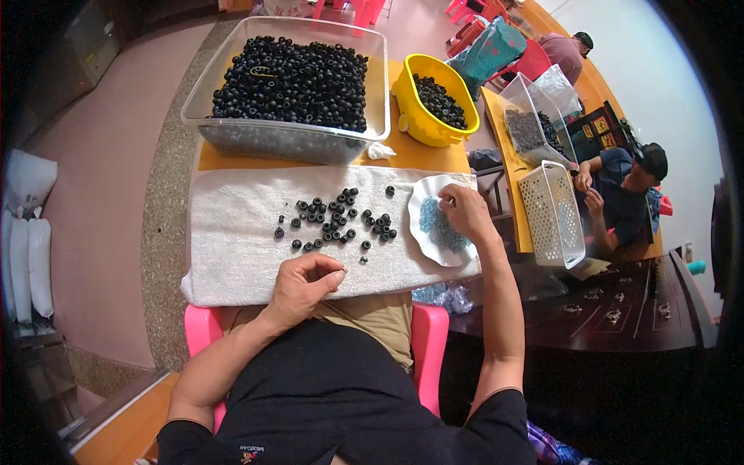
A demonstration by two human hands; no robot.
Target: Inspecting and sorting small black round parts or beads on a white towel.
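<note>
Near the front of a white towel (232, 232), my left hand (302, 288) is held with fingers curled and thumb tip against the index finger. Whatever it pinches, if anything, is too small to make out. My right hand (467, 211) reaches over a white scalloped plate (419, 224), its fingertips closed together at a heap of tiny pale-blue translucent pieces (444, 232). Its palm hides part of the heap. Small black round parts with hollow centres (332, 225) lie loosely spread on the towel, beyond my left hand. One black part (390, 191) sits apart, closer to the plate.
Behind the towel stand a large clear bin (287, 139) full of black parts and a yellow tub (422, 128) with more. A crumpled white tissue (380, 151) lies between them. At right, a co-worker (628, 186) sits by a white perforated basket (552, 217).
</note>
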